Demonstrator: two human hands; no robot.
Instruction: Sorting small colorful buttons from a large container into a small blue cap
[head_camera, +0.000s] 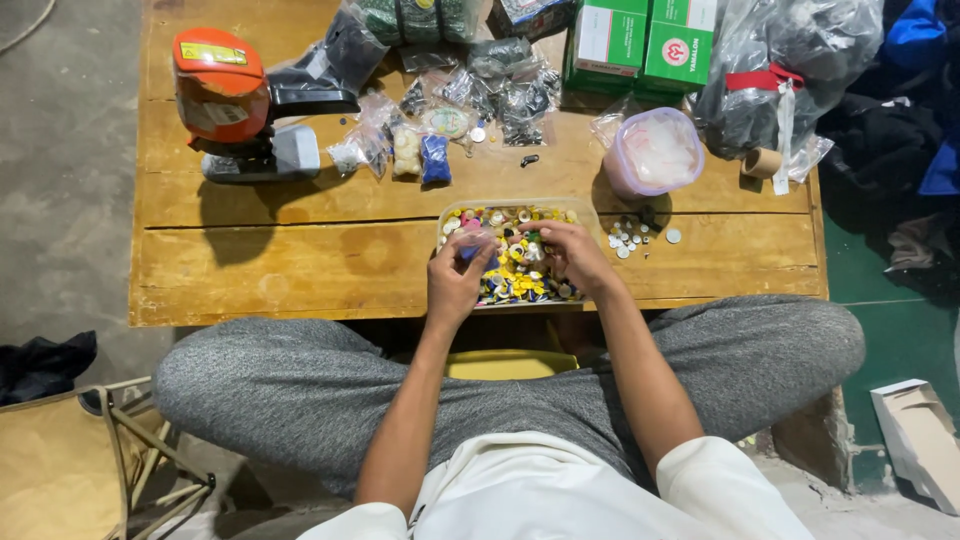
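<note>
Yellow-filled button tray (590, 215): left hand (455, 280) pinches a small piece, right hand (572, 255) picks, fingers curled

Bare forearms reaching forward, left hand (455, 280) fingers curled inward, right hand (572, 256) fingertips bent down, thumbs facing each other, hands near

White short sleeves (700, 470), grey marled trousers (300, 385), bare forearms.
</note>
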